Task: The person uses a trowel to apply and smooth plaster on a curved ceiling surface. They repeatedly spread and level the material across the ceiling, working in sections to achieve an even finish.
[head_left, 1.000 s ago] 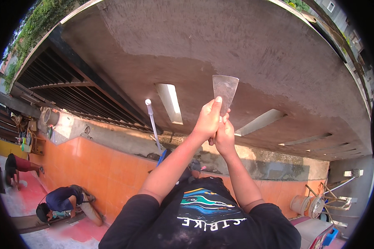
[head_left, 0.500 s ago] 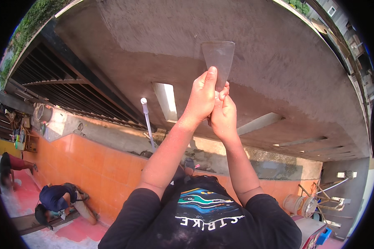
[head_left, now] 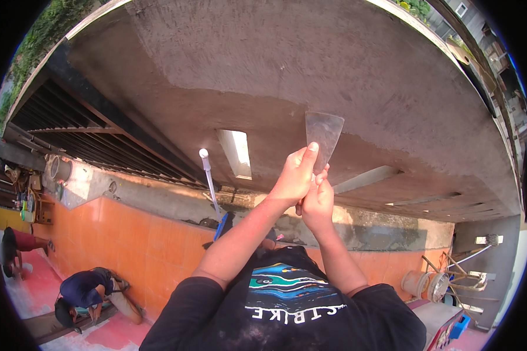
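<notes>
My left hand [head_left: 298,176] and my right hand [head_left: 318,205] are both closed around one scraper [head_left: 324,133] with a wide, flat, grey blade. The left thumb presses flat along the blade's lower part. Just below it, the right fingers wrap the handle end, and the handle itself is hidden by the hands. The blade's broad edge points up and lies at or very near a grey plastered wall [head_left: 228,52]; contact cannot be made out. Around the blade, a smoother, darker brown band of the wall meets a rougher grey area above.
Slot openings [head_left: 235,153] pierce the wall, with a black barred gate [head_left: 76,99] to its left. A white pole [head_left: 209,178] stands beside my left forearm. Orange tiles [head_left: 129,234] lie below. Two people crouch at lower left; a bucket [head_left: 414,282] stands at right.
Both hands and the scraper have come down the wall toward me and slightly right. The grip looks the same. A blue part now shows at the white pole's lower end.
</notes>
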The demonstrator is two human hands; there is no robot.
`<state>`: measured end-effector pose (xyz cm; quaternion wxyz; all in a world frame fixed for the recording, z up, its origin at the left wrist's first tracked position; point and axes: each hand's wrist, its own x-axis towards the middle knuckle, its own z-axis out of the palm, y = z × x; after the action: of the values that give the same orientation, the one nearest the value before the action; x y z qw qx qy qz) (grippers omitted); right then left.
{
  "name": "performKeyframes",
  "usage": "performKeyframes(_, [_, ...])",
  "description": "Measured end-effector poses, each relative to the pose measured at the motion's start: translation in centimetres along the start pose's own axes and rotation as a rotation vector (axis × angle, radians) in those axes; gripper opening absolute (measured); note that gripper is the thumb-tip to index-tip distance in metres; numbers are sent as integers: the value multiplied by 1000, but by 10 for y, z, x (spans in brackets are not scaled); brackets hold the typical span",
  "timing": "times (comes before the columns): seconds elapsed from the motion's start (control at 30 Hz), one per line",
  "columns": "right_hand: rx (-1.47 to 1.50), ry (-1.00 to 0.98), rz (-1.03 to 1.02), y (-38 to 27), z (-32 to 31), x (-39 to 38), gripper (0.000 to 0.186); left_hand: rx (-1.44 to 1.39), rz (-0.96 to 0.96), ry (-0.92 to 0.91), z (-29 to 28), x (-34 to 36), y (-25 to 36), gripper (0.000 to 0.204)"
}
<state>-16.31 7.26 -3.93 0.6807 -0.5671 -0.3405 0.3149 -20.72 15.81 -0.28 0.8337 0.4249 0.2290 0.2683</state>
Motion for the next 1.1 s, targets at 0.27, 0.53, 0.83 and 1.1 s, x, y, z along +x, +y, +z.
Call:
performKeyframes(0.27, [33, -201, -60, -58, 21, 41, 11, 3, 290, -76, 3, 3, 79, 51])
performKeyframes(0.53, [-65, 37, 137, -8, -2, -21, 26, -42, -146, -74, -2, -7, -2, 51])
performKeyframes(0.83, [-181, -45, 143, -31, 21, 24, 10, -131, 166, -32, -16, 8, 37, 54])
performKeyframes(1.1, [24, -20, 30, -21, 23, -12, 14, -71, -68, -81, -10, -15, 24, 50])
